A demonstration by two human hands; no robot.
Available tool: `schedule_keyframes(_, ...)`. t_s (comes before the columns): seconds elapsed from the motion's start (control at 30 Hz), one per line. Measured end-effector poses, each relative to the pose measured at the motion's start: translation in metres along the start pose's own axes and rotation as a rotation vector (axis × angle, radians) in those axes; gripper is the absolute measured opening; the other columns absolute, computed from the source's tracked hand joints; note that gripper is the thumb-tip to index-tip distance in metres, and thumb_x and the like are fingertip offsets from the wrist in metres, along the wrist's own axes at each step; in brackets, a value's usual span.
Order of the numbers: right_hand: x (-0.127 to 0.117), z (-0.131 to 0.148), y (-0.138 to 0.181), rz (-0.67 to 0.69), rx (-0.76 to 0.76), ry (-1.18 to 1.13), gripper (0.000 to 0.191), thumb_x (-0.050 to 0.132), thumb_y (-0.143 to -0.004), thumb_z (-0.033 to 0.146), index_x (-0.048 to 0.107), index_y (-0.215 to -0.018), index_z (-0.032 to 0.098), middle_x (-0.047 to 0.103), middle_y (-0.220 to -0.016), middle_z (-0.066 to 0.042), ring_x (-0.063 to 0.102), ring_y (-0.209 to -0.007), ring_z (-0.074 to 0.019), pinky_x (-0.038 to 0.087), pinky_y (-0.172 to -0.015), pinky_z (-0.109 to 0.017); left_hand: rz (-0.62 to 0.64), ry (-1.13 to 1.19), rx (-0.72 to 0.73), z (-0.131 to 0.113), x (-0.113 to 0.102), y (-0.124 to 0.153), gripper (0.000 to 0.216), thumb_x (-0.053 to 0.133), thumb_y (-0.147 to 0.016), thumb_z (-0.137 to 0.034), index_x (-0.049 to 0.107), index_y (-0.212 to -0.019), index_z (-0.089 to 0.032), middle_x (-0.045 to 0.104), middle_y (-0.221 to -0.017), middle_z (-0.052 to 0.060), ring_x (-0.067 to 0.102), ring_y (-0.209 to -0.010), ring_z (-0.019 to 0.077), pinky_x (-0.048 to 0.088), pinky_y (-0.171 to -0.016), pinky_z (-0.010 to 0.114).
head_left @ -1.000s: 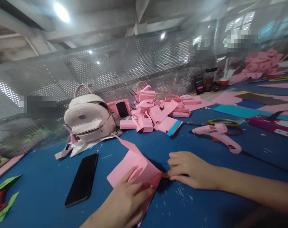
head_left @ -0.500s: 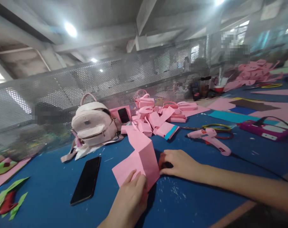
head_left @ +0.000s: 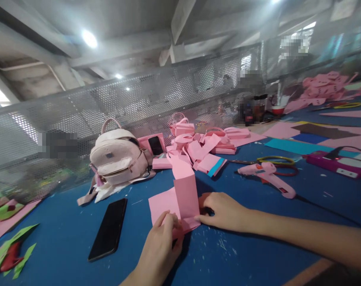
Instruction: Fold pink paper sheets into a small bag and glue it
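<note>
A pink folded paper piece [head_left: 186,194] stands partly upright on the blue table, with one flap spread to the left and a strip rising at the back. My left hand [head_left: 164,238] grips its near lower edge, fingers curled and thumb beneath. At its right side my right hand [head_left: 219,210] pinches the lower right edge between thumb and bent fingers. Behind the paper lies a heap of pink paper pieces [head_left: 198,145], one with a blue stripe. A pink glue gun [head_left: 266,176] rests to the right, beyond my right hand.
A black phone [head_left: 108,229] lies on the left, near a pale pink backpack [head_left: 118,155]. Scissors [head_left: 277,161] sit behind the glue gun, beside a purple power box [head_left: 338,162]. Green paper scraps [head_left: 25,260] and a red object [head_left: 11,256] are far left. A perforated metal screen [head_left: 156,95] stands behind.
The upright panel of the pink paper has turned to face me more, and its left flap has shifted right. Both hands remain at the paper, the left slightly lower with its fingers more curled.
</note>
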State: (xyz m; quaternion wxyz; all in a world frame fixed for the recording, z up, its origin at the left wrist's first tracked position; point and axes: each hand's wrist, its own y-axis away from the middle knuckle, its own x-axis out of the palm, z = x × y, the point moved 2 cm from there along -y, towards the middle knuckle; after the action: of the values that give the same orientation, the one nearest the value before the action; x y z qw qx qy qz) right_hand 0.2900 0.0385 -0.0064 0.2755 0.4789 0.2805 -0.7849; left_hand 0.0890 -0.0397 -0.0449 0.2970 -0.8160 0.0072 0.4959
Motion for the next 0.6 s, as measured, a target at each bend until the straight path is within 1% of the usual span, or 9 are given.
schedule_keyframes(0.13, 0.0, -0.003, -0.002, 0.007, -0.016, -0.011, 0.022, 0.062, -0.084, 0.035, 0.068, -0.072, 0.017, 0.069, -0.081, -0.003, 0.062, -0.07, -0.017, 0.037, -0.061, -0.025, -0.066, -0.056, 0.07, 0.003, 0.0, -0.007, 0.036, 0.043, -0.073, 0.001, 0.04, -0.097, -0.025, 0.064, -0.082, -0.001, 0.067, -0.087, 0.0191, 0.055, -0.088, 0.039)
schedule_keyframes(0.23, -0.002, -0.006, -0.006, 0.007, -0.007, -0.024, 0.022, 0.061, -0.086, 0.035, 0.07, -0.076, 0.018, 0.071, -0.085, -0.005, 0.064, -0.075, -0.0186, 0.04, -0.063, -0.026, -0.061, -0.114, 0.109, 0.004, -0.004, -0.015, 0.038, 0.042, -0.071, 0.003, 0.041, -0.096, -0.025, 0.067, -0.081, -0.003, 0.068, -0.077, 0.0168, 0.052, -0.094, 0.044)
schedule_keyframes(0.3, -0.005, -0.007, -0.008, 0.004, -0.004, -0.052, 0.022, 0.06, -0.087, 0.035, 0.071, -0.08, 0.018, 0.072, -0.089, -0.005, 0.065, -0.078, -0.0193, 0.041, -0.065, -0.026, -0.05, -0.122, 0.102, 0.005, -0.008, -0.02, 0.039, 0.044, -0.069, 0.005, 0.042, -0.093, -0.025, 0.068, -0.079, -0.006, 0.067, -0.071, 0.0155, 0.051, -0.095, 0.044)
schedule_keyframes(0.33, -0.008, -0.007, -0.008, 0.002, -0.01, -0.063, 0.022, 0.059, -0.088, 0.036, 0.072, -0.082, 0.018, 0.072, -0.09, -0.005, 0.066, -0.079, -0.0195, 0.042, -0.067, -0.026, -0.054, -0.112, 0.083, 0.006, -0.01, -0.023, 0.038, 0.046, -0.068, 0.004, 0.043, -0.091, -0.025, 0.069, -0.078, -0.007, 0.067, -0.071, 0.0155, 0.051, -0.093, 0.043)
schedule_keyframes(0.4, -0.017, -0.004, -0.003, -0.01, -0.025, -0.068, 0.023, 0.057, -0.09, 0.037, 0.071, -0.083, 0.02, 0.072, -0.09, -0.004, 0.065, -0.081, -0.0192, 0.043, -0.068, -0.027, -0.082, -0.076, 0.027, 0.01, -0.017, -0.027, 0.032, 0.051, -0.07, 0.002, 0.046, -0.087, -0.025, 0.07, -0.077, -0.007, 0.067, -0.076, 0.0167, 0.054, -0.083, 0.038)
schedule_keyframes(0.47, -0.029, -0.003, 0.011, -0.05, -0.028, -0.049, 0.02, 0.055, -0.092, 0.035, 0.069, -0.083, 0.023, 0.07, -0.087, -0.001, 0.064, -0.081, -0.0185, 0.043, -0.068, -0.028, -0.136, -0.048, 0.009, 0.013, -0.024, -0.029, 0.024, 0.055, -0.075, -0.002, 0.05, -0.084, -0.024, 0.07, -0.077, -0.005, 0.066, -0.08, 0.0175, 0.053, -0.076, 0.033)
schedule_keyframes(0.5, -0.036, -0.004, 0.022, -0.081, -0.011, -0.044, 0.02, 0.054, -0.092, 0.035, 0.067, -0.082, 0.024, 0.07, -0.084, 0.0, 0.064, -0.077, -0.0174, 0.043, -0.066, -0.028, -0.165, -0.039, 0.025, 0.014, -0.028, -0.03, 0.02, 0.057, -0.078, -0.005, 0.052, -0.082, -0.024, 0.07, -0.076, -0.004, 0.065, -0.078, 0.0171, 0.052, -0.075, 0.032)
schedule_keyframes(0.57, -0.05, -0.016, 0.05, -0.156, 0.025, -0.008, 0.025, 0.051, -0.093, 0.039, 0.066, -0.077, 0.026, 0.069, -0.077, 0.0, 0.062, -0.067, -0.0163, 0.044, -0.06, -0.028, -0.216, -0.019, 0.084, 0.014, -0.035, -0.029, 0.014, 0.059, -0.083, -0.01, 0.054, -0.081, -0.023, 0.07, -0.075, -0.004, 0.064, -0.072, 0.0148, 0.05, -0.074, 0.031)
schedule_keyframes(0.6, -0.057, -0.027, 0.067, -0.212, 0.031, 0.029, 0.027, 0.052, -0.092, 0.041, 0.067, -0.076, 0.026, 0.069, -0.076, -0.001, 0.063, -0.066, -0.0166, 0.045, -0.06, -0.029, -0.232, -0.007, 0.108, 0.013, -0.038, -0.029, 0.013, 0.059, -0.085, -0.011, 0.055, -0.08, -0.022, 0.07, -0.075, -0.003, 0.063, -0.069, 0.0137, 0.05, -0.074, 0.03)
